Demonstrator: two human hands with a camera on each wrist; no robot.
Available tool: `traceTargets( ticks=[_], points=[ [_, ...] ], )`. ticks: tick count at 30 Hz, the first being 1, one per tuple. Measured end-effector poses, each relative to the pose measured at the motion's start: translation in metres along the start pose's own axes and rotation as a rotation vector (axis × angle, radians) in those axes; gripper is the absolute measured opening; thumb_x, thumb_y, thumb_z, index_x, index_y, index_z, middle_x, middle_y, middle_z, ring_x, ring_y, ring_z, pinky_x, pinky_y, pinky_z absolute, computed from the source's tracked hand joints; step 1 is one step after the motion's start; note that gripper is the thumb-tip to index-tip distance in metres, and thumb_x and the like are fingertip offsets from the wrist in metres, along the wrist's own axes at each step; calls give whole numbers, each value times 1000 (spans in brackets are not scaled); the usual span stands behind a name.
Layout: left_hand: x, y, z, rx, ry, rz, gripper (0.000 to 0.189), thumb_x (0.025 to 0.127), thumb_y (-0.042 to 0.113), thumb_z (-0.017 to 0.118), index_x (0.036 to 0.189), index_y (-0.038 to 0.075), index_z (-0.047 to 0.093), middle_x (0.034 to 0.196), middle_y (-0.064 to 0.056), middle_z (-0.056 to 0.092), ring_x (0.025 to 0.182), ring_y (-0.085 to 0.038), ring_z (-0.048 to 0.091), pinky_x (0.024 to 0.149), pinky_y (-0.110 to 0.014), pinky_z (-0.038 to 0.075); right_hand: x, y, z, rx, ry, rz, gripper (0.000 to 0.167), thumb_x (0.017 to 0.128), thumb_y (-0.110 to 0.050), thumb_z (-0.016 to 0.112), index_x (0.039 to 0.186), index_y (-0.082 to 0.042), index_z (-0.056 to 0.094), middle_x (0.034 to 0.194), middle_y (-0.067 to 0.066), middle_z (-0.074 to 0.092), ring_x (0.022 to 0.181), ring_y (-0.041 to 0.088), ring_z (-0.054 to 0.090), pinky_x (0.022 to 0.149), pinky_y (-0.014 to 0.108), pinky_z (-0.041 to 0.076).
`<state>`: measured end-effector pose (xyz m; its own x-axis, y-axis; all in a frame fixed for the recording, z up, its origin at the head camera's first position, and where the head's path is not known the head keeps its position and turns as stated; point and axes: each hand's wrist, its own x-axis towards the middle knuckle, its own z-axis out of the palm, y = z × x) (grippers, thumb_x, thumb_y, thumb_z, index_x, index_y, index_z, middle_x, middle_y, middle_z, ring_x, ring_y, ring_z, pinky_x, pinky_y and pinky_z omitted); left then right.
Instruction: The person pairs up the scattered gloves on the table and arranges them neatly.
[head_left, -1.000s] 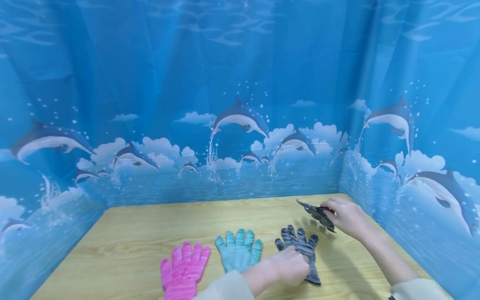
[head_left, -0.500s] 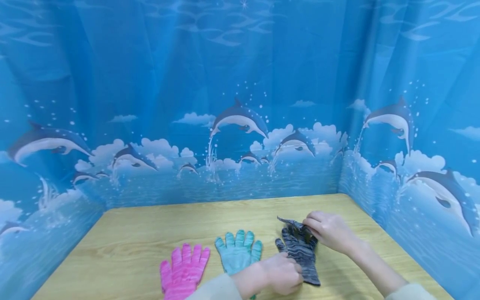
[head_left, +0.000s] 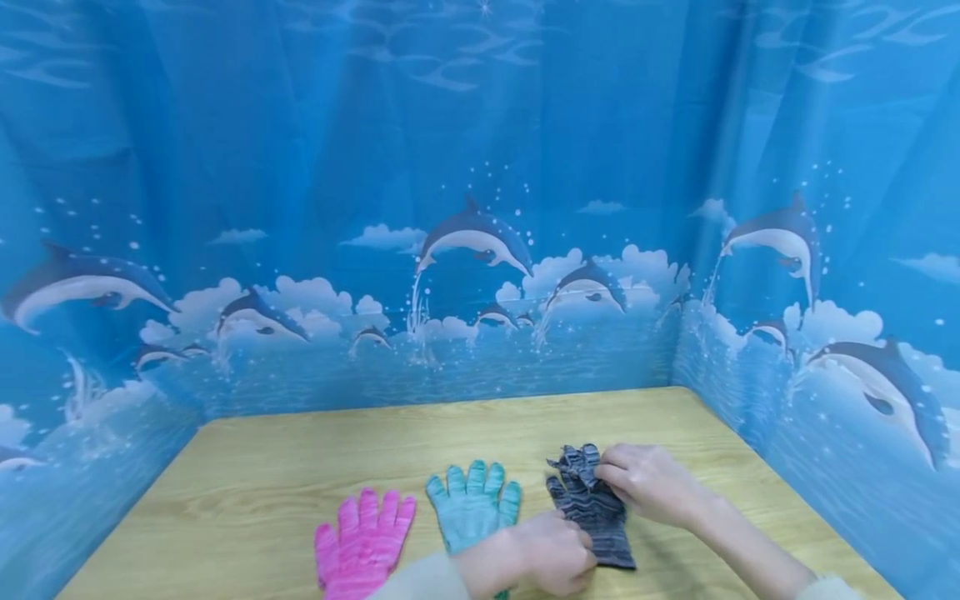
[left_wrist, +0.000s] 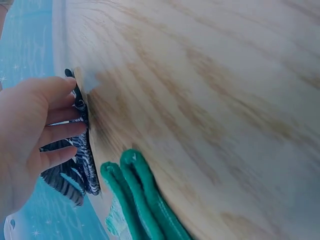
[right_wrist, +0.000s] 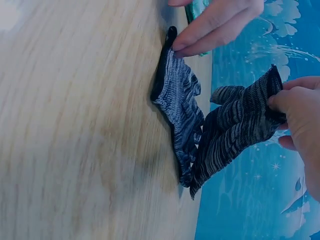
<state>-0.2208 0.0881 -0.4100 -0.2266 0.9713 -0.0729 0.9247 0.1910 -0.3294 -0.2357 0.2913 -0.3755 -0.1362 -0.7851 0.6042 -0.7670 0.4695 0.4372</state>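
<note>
A dark grey striped knit glove (head_left: 609, 542) lies on the table with its cuff toward the person. My left hand (head_left: 553, 552) rests at its cuff end; the left wrist view shows extended, slightly bent fingers (left_wrist: 62, 131) against the knit. Between thumb and fingers, my right hand (right_wrist: 305, 120) pinches the cuff of a second, matching glove (right_wrist: 235, 122). That glove hangs tilted, its finger ends meeting the finger end of the lower glove in the right wrist view. From the head, it overlaps the lower glove's fingers.
Left of the grey pair lies a turquoise glove (head_left: 471, 510), partly hidden by my left forearm. A pink glove (head_left: 363, 542) is farther left. The wood-grain table (head_left: 247, 475) is enclosed by a blue dolphin-print curtain (head_left: 360, 208) at the back and sides.
My right hand has carried the second grey glove left and toward the person, over the flat one. My left hand has slid slightly left and down toward the lower glove's cuff.
</note>
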Motion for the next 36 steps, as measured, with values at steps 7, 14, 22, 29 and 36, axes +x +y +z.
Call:
traceTargets(
  ticks=[7,14,22,29,36],
  points=[
    [-6,0,3,-11,-29,16,17,90,43,54,93,29,62,98,17,52,88,2,48,71,-16,38,-1,-3,1,12,-11,-25,20,86,-10,47,81,-10,67,80,-1,59,68,12,58,58,21,49],
    [-11,0,3,-37,-92,20,31,93,43,50,117,26,59,109,15,52,98,2,48,78,-16,39,-9,-17,9,88,-173,25,19,63,-8,72,80,-14,66,78,-7,57,67,6,55,58,15,45],
    [-15,-1,2,-21,-135,39,40,93,48,46,125,25,54,116,15,51,106,2,48,83,-17,39,-14,-26,13,177,-210,93,23,62,-7,75,80,-17,66,77,-10,56,67,1,53,58,11,42],
    [-15,-2,3,-24,-138,45,39,94,46,43,126,26,54,116,14,49,106,2,47,84,-17,39,-16,-29,13,187,-216,89,22,62,-9,77,79,-18,66,76,-12,55,66,-1,52,56,10,41],
    [-20,-7,3,-166,-169,20,49,92,49,48,133,23,50,132,13,45,119,1,41,90,-17,37,-19,-35,12,261,-283,158,17,68,-11,76,83,-16,70,80,-11,58,69,-2,53,58,9,41]
  ],
)
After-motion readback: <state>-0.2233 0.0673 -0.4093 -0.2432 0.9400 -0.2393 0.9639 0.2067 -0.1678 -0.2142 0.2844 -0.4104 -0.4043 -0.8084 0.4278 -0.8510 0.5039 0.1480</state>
